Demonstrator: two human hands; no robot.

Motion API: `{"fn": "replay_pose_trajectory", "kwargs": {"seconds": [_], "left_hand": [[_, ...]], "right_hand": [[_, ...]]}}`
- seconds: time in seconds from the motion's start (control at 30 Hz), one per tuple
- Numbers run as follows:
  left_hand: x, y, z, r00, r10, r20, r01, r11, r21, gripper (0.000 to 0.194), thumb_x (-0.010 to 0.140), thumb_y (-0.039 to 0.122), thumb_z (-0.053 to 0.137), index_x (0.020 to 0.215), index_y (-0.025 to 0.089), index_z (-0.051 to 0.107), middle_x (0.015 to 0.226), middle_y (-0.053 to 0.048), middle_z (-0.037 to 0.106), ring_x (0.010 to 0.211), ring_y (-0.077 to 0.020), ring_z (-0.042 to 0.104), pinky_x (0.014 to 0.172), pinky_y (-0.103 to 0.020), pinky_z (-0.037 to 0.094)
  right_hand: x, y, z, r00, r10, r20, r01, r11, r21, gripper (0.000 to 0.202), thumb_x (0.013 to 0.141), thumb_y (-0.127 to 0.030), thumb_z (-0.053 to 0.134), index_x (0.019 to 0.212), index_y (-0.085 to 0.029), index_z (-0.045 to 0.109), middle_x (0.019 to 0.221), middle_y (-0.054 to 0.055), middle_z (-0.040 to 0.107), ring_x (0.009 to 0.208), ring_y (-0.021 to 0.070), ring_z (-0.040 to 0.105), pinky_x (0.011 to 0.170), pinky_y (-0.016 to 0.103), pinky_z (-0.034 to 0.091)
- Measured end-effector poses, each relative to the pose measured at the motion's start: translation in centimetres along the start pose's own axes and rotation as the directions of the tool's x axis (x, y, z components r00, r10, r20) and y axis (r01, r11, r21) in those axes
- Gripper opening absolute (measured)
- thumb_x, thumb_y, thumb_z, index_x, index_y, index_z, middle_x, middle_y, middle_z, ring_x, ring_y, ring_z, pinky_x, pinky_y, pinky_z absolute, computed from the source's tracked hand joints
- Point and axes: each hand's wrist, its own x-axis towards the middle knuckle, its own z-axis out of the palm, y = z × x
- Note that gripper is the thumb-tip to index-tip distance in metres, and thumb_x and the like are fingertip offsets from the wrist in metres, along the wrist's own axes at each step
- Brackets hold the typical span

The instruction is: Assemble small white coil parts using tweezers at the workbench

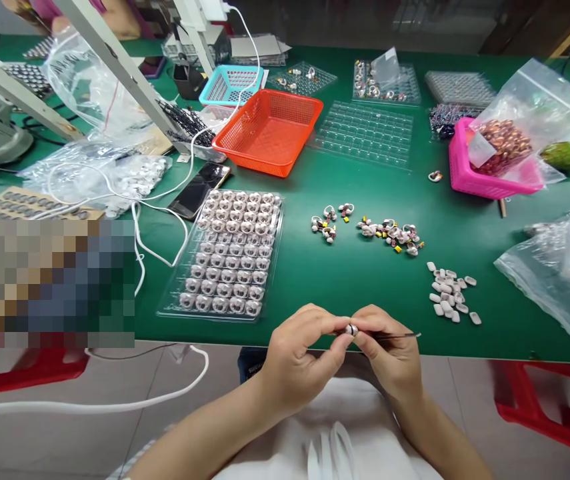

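Observation:
At the table's front edge my two hands meet. Thumb and fingers of my left hand (301, 360) are closed on a small pale, shiny piece (351, 329) with a dark line across it. My right hand (389, 350) is pinched against the other side of that piece. A thin dark metal tool (407, 335) also lies in its grip, one end sticking out to the right; its working tip is hidden. Left of my hands lies a clear tray (169, 308) with rows of pale ring-shaped parts (223, 305). White caps (445, 288) are heaped to the right.
Small ring assemblies (389, 233) with yellow tabs lie mid-table. Behind stand an orange basket (249, 157), a clear tray (365, 133) and a pink basket (495, 185) holding bagged copper-coloured parts. A phone (199, 190) and white cables (165, 260) lie left. Plastic bags (559, 267) occupy the right.

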Motion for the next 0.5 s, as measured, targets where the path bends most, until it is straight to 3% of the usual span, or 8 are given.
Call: {"fn": "replay_pose_trajectory", "kwargs": {"seconds": [0.5], "left_hand": [[-0.03, 0.07, -0.33, 0.999, -0.022, 0.05, 0.021, 1.0, 0.021, 0.024, 0.083, 0.006, 0.068, 0.103, 0.016, 0.076, 0.083, -0.009, 0.078, 0.073, -0.0176, 0.07, 0.069, -0.03, 0.057]], "right_hand": [[0.16, -0.2, -0.13, 0.998, -0.068, 0.012, 0.069, 0.987, -0.142, 0.029, 0.087, -0.006, 0.068, 0.105, -0.027, 0.073, 0.088, 0.003, 0.07, 0.077, 0.0153, 0.064, 0.064, 0.026, 0.052]]}}
